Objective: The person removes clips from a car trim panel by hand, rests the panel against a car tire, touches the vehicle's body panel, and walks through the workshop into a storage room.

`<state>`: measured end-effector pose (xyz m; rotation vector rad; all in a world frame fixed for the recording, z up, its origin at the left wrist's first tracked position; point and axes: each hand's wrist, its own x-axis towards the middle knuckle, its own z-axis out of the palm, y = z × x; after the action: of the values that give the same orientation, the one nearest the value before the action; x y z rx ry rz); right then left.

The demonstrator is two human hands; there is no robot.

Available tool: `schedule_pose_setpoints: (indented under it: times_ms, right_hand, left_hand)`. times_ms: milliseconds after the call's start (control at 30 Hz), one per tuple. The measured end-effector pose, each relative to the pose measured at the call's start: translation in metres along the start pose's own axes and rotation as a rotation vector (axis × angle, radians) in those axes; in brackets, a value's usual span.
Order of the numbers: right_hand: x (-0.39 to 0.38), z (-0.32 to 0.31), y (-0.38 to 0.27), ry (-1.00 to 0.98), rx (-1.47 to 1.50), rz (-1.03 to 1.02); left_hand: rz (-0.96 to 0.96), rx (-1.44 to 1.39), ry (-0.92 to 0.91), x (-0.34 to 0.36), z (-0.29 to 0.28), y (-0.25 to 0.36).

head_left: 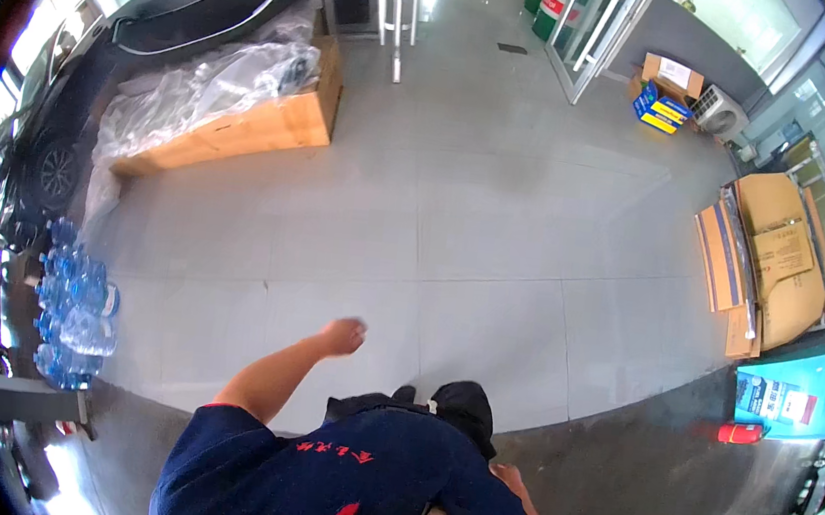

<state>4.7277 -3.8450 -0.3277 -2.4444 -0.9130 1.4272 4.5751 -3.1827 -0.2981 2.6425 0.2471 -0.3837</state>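
Note:
My left hand [342, 337] hangs out in front of my body over grey floor tiles [354, 241], its fingers curled into a loose fist, slightly smeared. Nothing shows in it, and it touches nothing. Beside my right hip, only part of my right hand [507, 477] comes into sight; its fingers are mostly hidden. I stand upright in a dark blue shirt [309, 478] with red trim, and one dark shoe [465, 411] shows ahead of me.
A long cardboard box [233, 143] with plastic sheeting lies front left beside a dark car [55, 119]. Bottled water packs [75, 308] stand at left. Flattened cardboard [780, 256] leans at right, near a red fire extinguisher [740, 433]. Ahead are a glass door [597, 36] and green drums [557, 6].

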Motion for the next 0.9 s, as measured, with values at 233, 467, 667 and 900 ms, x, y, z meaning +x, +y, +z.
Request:
schedule_pose_setpoints:
  times_ms: [233,467,667,900]
  right_hand:
    - [0.149,-0.225,0.000,0.153,0.413,0.347]
    - [0.501,-0.663,0.060,0.518,0.207,0.034]
    - [0.704,-1.055,-0.165,0.494,0.949,-0.077]
    - [0.904,-1.182,-0.119,0.252,-0.513,-0.369]
  left_hand:
    - [-0.233,-0.432,0.065,0.362,-0.229,0.065]
    - [0.143,0.374,-0.523,0.449,-0.177,-0.099]
    - [-0.640,-0.249,-0.629,0.504,-0.202,-0.163]
    - [-0.060,0.142,-0.615,0.913,-0.442,-0.318]
